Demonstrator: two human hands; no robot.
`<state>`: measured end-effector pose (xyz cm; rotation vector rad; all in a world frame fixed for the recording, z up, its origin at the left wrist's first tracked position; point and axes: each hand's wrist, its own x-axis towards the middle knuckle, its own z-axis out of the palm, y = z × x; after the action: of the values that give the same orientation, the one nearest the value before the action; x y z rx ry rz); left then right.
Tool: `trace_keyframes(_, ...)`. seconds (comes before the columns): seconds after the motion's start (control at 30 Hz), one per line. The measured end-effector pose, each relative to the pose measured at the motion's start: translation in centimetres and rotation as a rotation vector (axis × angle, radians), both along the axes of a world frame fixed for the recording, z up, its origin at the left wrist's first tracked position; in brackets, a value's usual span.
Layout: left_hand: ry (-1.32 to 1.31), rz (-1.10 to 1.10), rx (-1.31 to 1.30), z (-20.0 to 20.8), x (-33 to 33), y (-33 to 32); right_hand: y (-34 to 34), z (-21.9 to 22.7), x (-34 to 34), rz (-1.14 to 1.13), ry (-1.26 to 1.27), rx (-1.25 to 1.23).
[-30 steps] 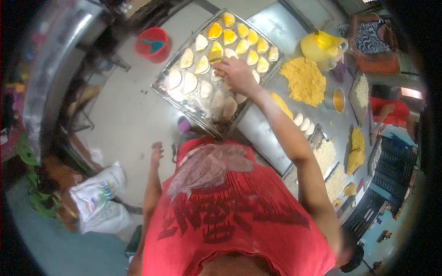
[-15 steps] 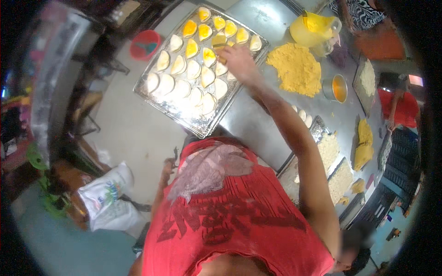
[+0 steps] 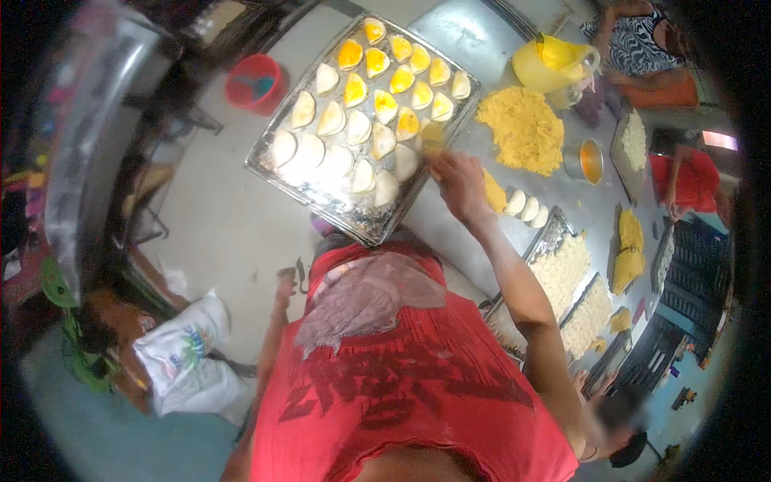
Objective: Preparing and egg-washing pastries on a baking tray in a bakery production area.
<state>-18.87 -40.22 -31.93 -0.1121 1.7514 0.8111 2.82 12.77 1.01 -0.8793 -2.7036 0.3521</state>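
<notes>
My right hand [image 3: 459, 185] is closed on a pastry brush [image 3: 432, 136], which is blurred and held over the right edge of a metal baking tray [image 3: 265, 170]. Rows of folded, half-round dough pastries lie on the tray. Those toward the far and right side wear a shiny yellow glaze, like this glazed pastry [image 3: 385, 105]. Nearer me they are pale, among them a plain pastry [image 3: 386, 188] close to the front corner. Low beside my body on the left hangs my left hand [image 3: 286, 281]; its fingers are too small and dark to read.
Right of the tray lie a mound of yellow crumbly dough [image 3: 522, 132], a metal tin of orange liquid [image 3: 592, 161], a yellow bag [image 3: 554, 60] and trays of pale dough [image 3: 560, 265]. A red bucket [image 3: 255, 83] stands at left, a white sack [image 3: 189, 349] lower down. Other people are nearby.
My right hand and the brush have moved from over the far right pastries toward me, to the tray's right edge. More glazed pastries now show where the hand was. The view has shifted slightly.
</notes>
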Motion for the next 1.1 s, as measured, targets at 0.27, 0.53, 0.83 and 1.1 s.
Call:
trace_keyframes(0.27, 0.168, -0.086, 0.107, 3.3, -8.2, 8.2, -2.2, -2.4, -8.0, 0.236, 0.375, 0.081)
trace_keyframes(0.53, 0.263, 0.041, 0.182, 3.9, -8.0, 8.6, -5.4, 0.6, -4.4, 0.055, 0.182, 0.095)
trace_keyframes(0.83, 0.112, -0.066, -0.128, 2.2, 0.3, 2.0, -5.3, 1.8, 0.7, 0.125, 0.128, 0.090)
trace_keyframes(1.1, 0.173, -0.098, -0.001, 3.8, 3.9, 6.4, -7.5, -0.9, -3.4, 0.357, 0.195, -0.056)
